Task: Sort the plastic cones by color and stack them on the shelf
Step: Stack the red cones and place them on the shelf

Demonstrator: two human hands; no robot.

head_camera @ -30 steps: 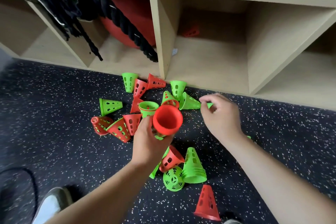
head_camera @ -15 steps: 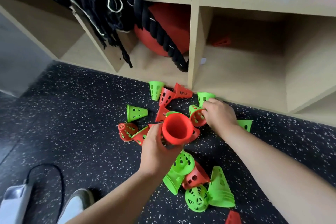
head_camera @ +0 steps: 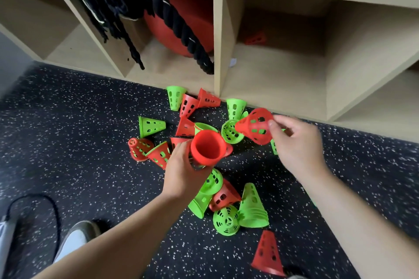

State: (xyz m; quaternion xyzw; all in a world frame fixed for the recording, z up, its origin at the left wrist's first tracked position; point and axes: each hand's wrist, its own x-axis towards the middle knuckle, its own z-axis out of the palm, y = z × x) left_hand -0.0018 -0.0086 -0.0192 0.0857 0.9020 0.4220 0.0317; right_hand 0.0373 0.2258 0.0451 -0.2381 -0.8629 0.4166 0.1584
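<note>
Red cone stack (head_camera: 207, 148), gripped in the left hand (head_camera: 183, 172) above the floor pile (head_camera: 188, 106), faces mouth-up, likely so the next one slots in. Right hand (head_camera: 297, 147) pinches a loose red cone (head_camera: 256, 129) by its rim just beside it, tip toward the stack; shelf cubby (head_camera: 283, 70) behind holds a lone red cone (head_camera: 256, 38).

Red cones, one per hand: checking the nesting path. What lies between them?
Head view: a tipped green cone lies between the left red cone and the right red cone.

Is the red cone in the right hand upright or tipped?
Tipped: the red cone lies sideways in the right hand, narrow end pointing left.
</note>
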